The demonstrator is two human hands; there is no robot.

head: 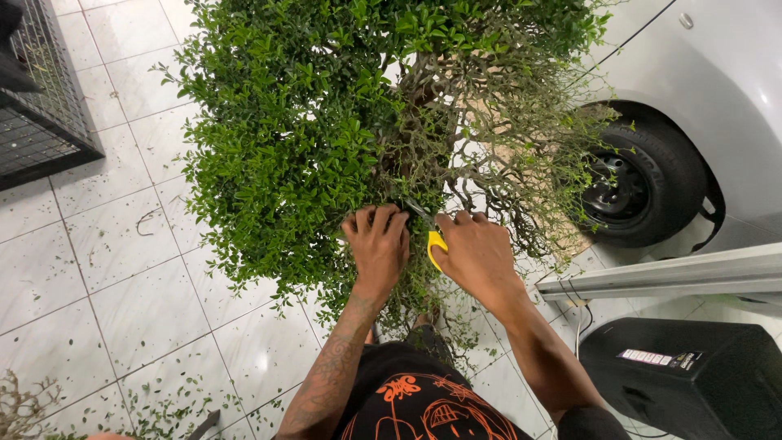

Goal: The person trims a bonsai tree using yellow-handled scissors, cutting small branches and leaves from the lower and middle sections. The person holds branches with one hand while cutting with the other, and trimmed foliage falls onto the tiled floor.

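At the centre of the frame a dense shrub [326,138] of small glossy green leaves, with bare wiry twigs on its right half, takes the left hand [377,244], its grip pressed closed into the foliage, while the right hand [475,254] has its grip closed around yellow-handled shears [434,242]. Beneath lies a floor [98,269] of pale marbled tiles strewn with clipped leaves [175,399]. A wire cage [37,106] sits upper left, a silver car's tyre [643,183] right, and a black box-shaped speaker [692,375] lower right.
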